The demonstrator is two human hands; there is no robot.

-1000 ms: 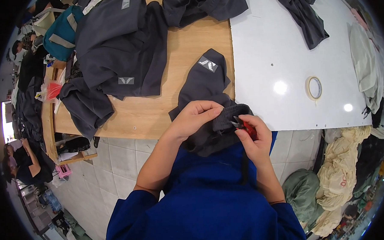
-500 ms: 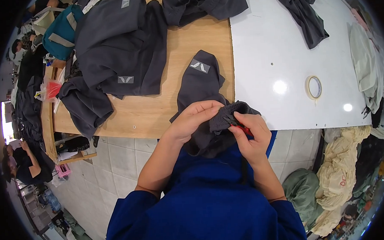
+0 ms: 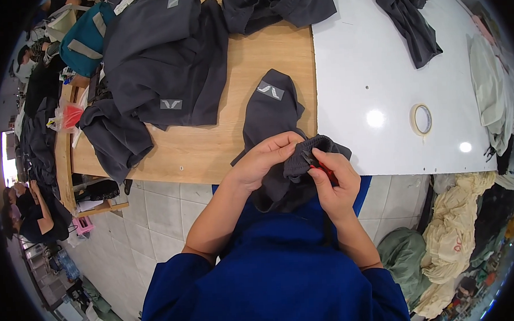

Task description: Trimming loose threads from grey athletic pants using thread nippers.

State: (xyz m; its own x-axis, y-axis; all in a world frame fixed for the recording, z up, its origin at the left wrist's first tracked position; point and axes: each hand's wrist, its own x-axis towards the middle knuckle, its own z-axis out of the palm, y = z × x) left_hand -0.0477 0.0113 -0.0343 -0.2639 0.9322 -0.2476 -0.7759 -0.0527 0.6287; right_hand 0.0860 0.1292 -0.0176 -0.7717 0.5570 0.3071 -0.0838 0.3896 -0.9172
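Note:
A dark grey garment [image 3: 270,111] lies partly on the table edge, with a light patch near its far end and its elastic, gathered opening drawn up toward me. My left hand [image 3: 268,159] pinches the rim of that opening between thumb and fingers. In my right hand [image 3: 336,183] are red-handled thread snips [image 3: 324,173], their dark blades at the gathered cloth. The right fingertips also touch the rim. Whether a thread lies between the blades is too small to tell. Lower folds of the garment hang in front of my blue top.
Dark grey garments [image 3: 149,62] are piled at the far left, and another [image 3: 407,22] lies on the white tabletop [image 3: 364,121]. A tape roll [image 3: 421,119] sits there at right. Beige fabric [image 3: 452,232] is heaped beside the table. A person [image 3: 32,210] sits far left.
The view has shifted slightly. Both hands keep their grip on the gathered opening, and the snips have moved only a little against the cloth.

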